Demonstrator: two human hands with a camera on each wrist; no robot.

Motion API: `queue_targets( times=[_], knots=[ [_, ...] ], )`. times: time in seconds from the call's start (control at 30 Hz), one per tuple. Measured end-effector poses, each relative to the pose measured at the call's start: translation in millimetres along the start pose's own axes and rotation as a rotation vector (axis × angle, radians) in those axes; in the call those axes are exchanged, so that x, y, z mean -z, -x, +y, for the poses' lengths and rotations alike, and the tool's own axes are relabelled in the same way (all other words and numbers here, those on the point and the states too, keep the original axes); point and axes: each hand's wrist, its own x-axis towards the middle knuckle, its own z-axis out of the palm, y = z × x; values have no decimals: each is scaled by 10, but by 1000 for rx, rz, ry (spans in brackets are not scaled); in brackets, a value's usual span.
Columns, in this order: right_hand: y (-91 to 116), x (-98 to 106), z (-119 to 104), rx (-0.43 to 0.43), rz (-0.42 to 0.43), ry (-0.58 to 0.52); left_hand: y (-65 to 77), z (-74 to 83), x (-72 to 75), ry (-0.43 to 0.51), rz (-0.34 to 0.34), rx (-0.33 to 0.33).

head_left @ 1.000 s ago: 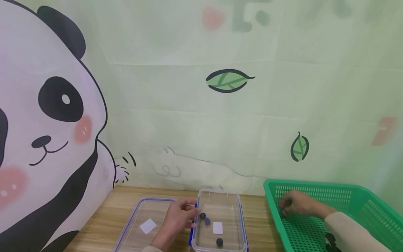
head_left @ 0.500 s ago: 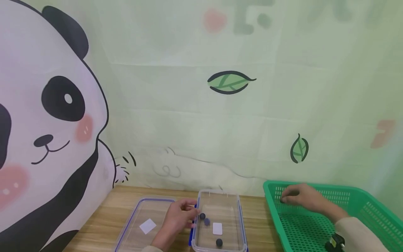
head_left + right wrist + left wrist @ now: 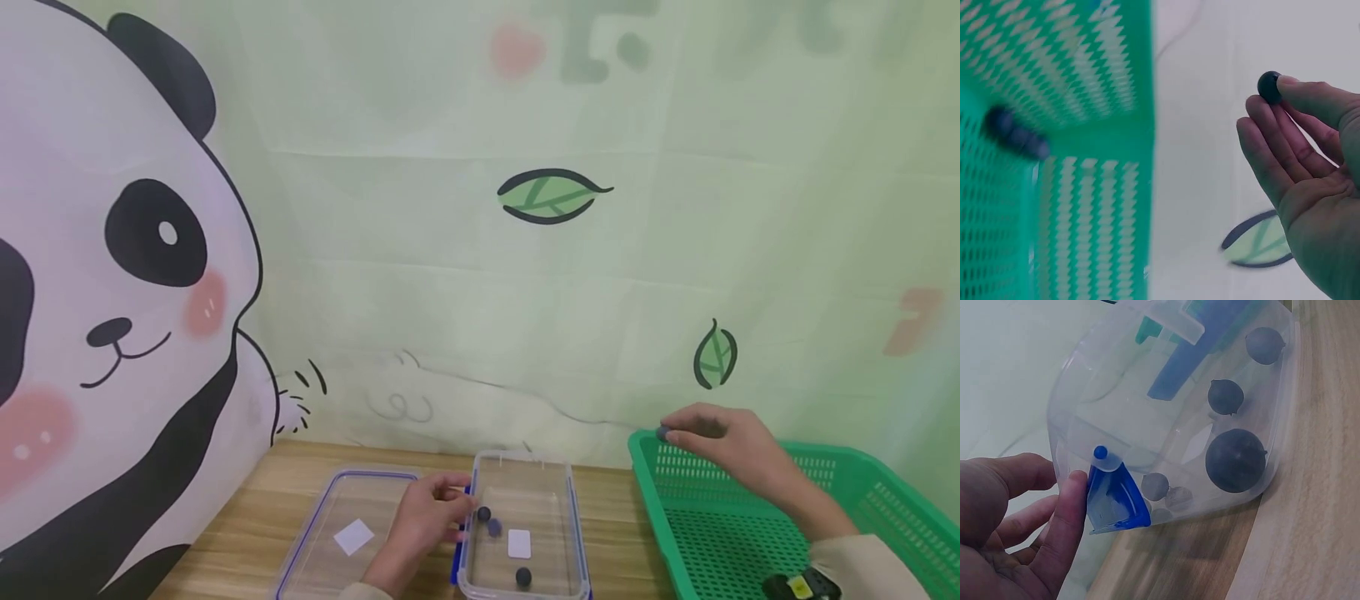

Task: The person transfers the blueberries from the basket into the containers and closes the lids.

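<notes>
My right hand [image 3: 738, 442] pinches a blueberry [image 3: 1269, 87] between thumb and fingertips, over the far left corner of the green basket [image 3: 825, 454]. Slightly bent, the fingers of my left hand [image 3: 423, 517] touch the left side of a clear plastic box [image 3: 547, 487], by its blue latch [image 3: 1116, 497]. Several blueberries lie on the box's bottom, among them one near the front [image 3: 522, 577] and one at the left wall [image 3: 483, 514]. A white label [image 3: 519, 543] shows inside the box's outline.
A clear lid [image 3: 315, 533] with a blue seal and a white label lies left of the box, partly behind my left hand. Dark blurred blueberries [image 3: 1016, 132] sit in the basket. A printed panda backdrop [image 3: 450, 292] stands behind the wooden table [image 3: 232, 542].
My right hand has risen from inside the basket up to its far left rim, with a blueberry now visible in the fingertips. The left hand and box have stayed in place.
</notes>
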Motion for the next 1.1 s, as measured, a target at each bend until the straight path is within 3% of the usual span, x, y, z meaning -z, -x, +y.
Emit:
queue_targets(
  times=[0.23,0.47,0.77,1.1],
  knots=[
    [72,-128,-435,63,69,-104,-4,-7,-2,-9,3,-3],
    [103,-471,-710,136,72,-238,-1,-7,-1,-13,4,-6],
    [121,-1025,-940,178,-70,-405,-7,-12,10,-7,-2,-5],
    [204,-1591,-944,114,-250,-507,1,-9,16,-25,-11,-21]
  ],
)
